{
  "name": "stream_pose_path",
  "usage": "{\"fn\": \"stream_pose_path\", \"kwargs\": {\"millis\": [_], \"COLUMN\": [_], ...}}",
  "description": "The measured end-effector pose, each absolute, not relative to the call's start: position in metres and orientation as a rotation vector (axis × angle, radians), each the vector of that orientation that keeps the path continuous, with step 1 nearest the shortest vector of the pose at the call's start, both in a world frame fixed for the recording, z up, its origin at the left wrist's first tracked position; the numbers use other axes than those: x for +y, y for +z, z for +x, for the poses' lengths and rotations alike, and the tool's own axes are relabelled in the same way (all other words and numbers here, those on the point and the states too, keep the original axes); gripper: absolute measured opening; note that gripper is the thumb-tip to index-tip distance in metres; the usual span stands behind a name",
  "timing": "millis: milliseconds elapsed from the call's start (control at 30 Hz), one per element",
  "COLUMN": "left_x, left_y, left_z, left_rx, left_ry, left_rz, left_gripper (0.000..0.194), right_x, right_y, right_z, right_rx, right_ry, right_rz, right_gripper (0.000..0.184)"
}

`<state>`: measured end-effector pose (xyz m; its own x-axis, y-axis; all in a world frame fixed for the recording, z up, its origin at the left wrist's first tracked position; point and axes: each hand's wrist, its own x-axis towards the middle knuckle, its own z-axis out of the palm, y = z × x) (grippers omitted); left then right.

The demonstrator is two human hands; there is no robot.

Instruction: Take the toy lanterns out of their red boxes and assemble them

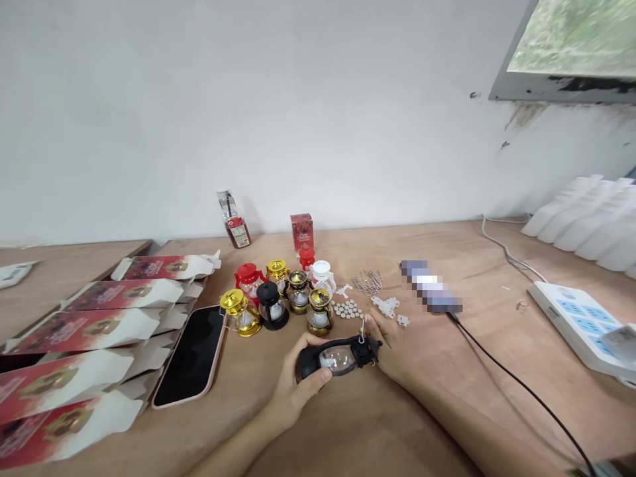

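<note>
A small black lantern (pixel 339 358) with a clear globe lies on its side above the table, its base toward the left. My left hand (pixel 297 381) is closed around the base end, thumb along the globe. At the lantern's top end, my right hand (pixel 383 336) pinches a thin wire handle (pixel 363 329) that stands up from the cap. Part of the right fingers is hidden behind the lantern. Just beyond my hands are several button cells (pixel 348 309), white plastic pieces (pixel 386 306) and a pile of bent wire handles (pixel 368 283).
Several small lanterns (pixel 273 307) in gold, black, red, white and bronze stand beyond my left hand. Left are a phone (pixel 191 358) and open red boxes (pixel 124 324). A bottle (pixel 236 228) and red box (pixel 302 233) stand behind. Right are a cabled phone (pixel 431 286) and power strip (pixel 581 318).
</note>
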<state>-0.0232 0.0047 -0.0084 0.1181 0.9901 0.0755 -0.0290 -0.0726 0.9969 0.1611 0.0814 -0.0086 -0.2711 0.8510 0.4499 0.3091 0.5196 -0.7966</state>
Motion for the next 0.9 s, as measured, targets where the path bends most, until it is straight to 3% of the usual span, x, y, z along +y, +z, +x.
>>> {"fn": "stream_pose_path", "kwargs": {"millis": [267, 500, 733, 900], "left_x": [0.009, 0.017, 0.012, 0.014], "left_y": [-0.009, -0.021, -0.012, -0.015], "left_z": [-0.022, -0.025, -0.023, -0.023], "left_rx": [1.084, 1.009, 0.996, 0.998], "left_ry": [1.286, 1.454, 1.289, 1.321], "left_rz": [1.043, 0.956, 1.031, 0.988], "left_gripper": [0.043, 0.035, 0.041, 0.040], "right_x": [0.077, 0.081, 0.117, 0.152], "right_y": [-0.019, -0.020, -0.009, 0.002], "right_z": [0.156, 0.156, 0.179, 0.202], "right_rx": [-1.908, -1.841, -1.231, -1.315], "right_ry": [0.513, 0.727, 0.925, 0.661], "right_rz": [-0.730, -0.864, -1.068, -1.273], "right_gripper": [0.042, 0.044, 0.037, 0.041]}}
